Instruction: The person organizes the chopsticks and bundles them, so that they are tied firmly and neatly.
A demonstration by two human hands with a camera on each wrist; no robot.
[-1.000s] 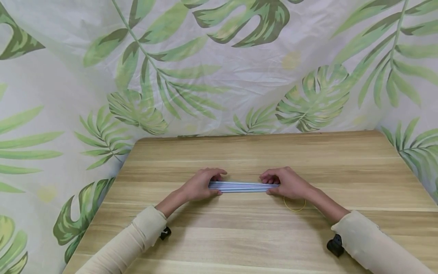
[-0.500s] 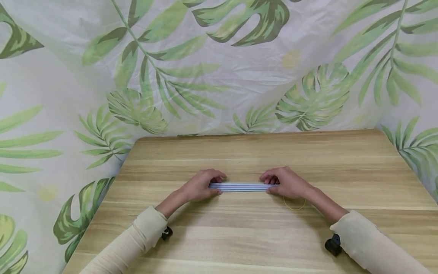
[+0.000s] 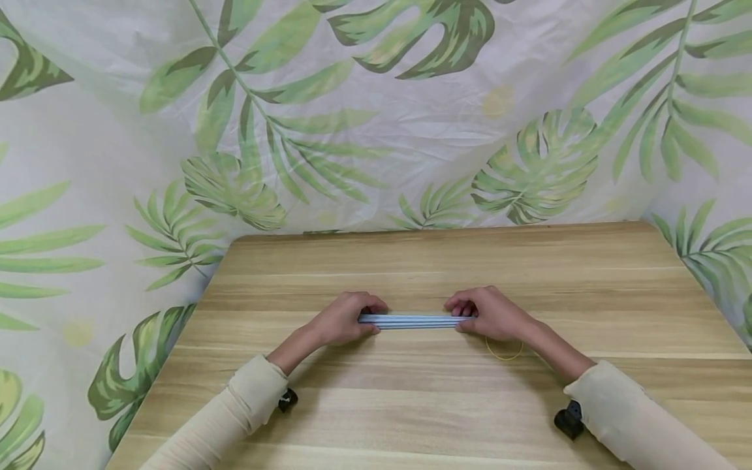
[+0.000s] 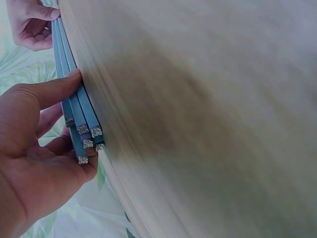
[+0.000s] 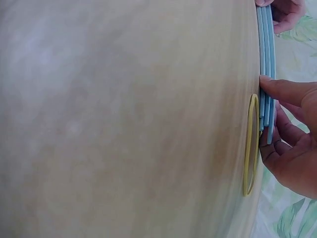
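Note:
A bundle of several blue chopsticks [image 3: 414, 322] lies crosswise between my two hands, close over the table. My left hand [image 3: 342, 318] grips the thick left end, thumb on the near side and fingers on the far side. In the left wrist view, the square chopstick ends [image 4: 83, 160] have patterned silver tips and stand unevenly, some stacked over others. My right hand [image 3: 498, 314] holds the thinner end the same way, and the tips there [image 5: 269, 136] are staggered too. A yellow rubber band [image 3: 504, 358] lies on the table just beside my right hand.
The wood-grain table [image 3: 411, 418] has its far edge against a hanging cloth [image 3: 435, 143] printed with green leaves. Black wrist cameras [image 3: 568, 421] sit below both sleeves [image 3: 640, 411], low over the tabletop.
The chopsticks have turned slightly in my hands and now lie more evenly side by side, in a narrower bundle. Both hands stay nearly in place, and the rubber band is unmoved.

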